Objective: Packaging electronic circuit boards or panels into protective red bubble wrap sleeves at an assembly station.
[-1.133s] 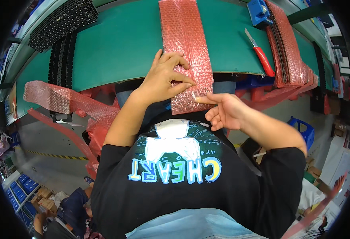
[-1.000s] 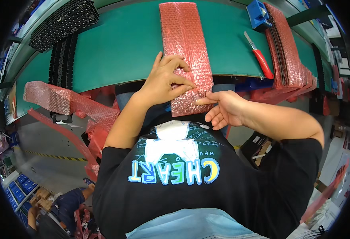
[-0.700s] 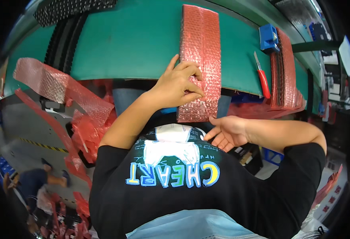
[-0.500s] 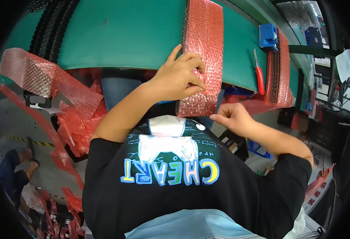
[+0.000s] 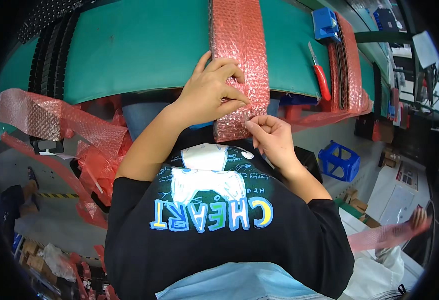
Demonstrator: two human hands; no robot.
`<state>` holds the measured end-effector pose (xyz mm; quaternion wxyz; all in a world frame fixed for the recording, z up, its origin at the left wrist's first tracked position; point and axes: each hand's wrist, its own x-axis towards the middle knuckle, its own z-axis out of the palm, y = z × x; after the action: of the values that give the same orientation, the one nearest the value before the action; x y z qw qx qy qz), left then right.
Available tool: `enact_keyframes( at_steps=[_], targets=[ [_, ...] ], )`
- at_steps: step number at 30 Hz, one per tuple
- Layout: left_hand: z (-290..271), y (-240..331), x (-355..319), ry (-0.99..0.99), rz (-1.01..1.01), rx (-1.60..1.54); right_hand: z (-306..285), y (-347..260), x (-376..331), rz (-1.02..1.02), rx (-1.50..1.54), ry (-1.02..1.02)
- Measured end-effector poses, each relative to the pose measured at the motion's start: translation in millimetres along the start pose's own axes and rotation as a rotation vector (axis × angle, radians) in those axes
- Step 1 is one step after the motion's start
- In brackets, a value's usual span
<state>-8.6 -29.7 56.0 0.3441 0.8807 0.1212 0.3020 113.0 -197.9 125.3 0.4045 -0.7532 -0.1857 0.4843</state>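
Note:
A long flat bundle wrapped in red bubble wrap (image 5: pixel 239 30) lies across the green table, its near end jutting over the edge toward my body. My left hand (image 5: pixel 212 87) presses on it from the left with curled fingers, thumb on the top face and one finger along the left side. At the near right corner, my right hand (image 5: pixel 274 137) pinches the wrap between thumb and forefinger. A red-handled knife (image 5: pixel 321 80) with a bare thin blade lies to the right of the bundle.
Beyond the knife are a second wrapped bundle (image 5: pixel 349 65) and a blue tape dispenser (image 5: pixel 325 25). Loose red bubble wrap (image 5: pixel 92 122) hangs off the table at left. Black ribbed strips (image 5: pixel 54 55) lie at far left. A blue stool (image 5: pixel 339 161) stands right; another person's hand (image 5: pixel 419 219) holds bubble wrap.
My right hand has moved left and up onto the bundle's near right corner, closing on the wrap. The bundle and my left hand appear slightly further left in view.

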Motion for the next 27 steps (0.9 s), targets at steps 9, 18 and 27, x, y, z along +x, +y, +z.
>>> enact_keyframes(
  at_steps=[9, 18, 27],
  targets=[
    [0.4, 0.5, 0.5, -0.019, -0.003, 0.004, -10.4, 2.9, 6.4, -0.012, 0.044, -0.093],
    [11.1, 30.7, 11.5, -0.065, -0.243, 0.108, -18.3, -4.6, 8.9, -0.136, -0.588, -0.064],
    [9.7, 45.5, -0.5, -0.152, -0.219, 0.25, -53.2, 47.9, 29.4, -0.146, -0.322, -0.074]
  ],
)
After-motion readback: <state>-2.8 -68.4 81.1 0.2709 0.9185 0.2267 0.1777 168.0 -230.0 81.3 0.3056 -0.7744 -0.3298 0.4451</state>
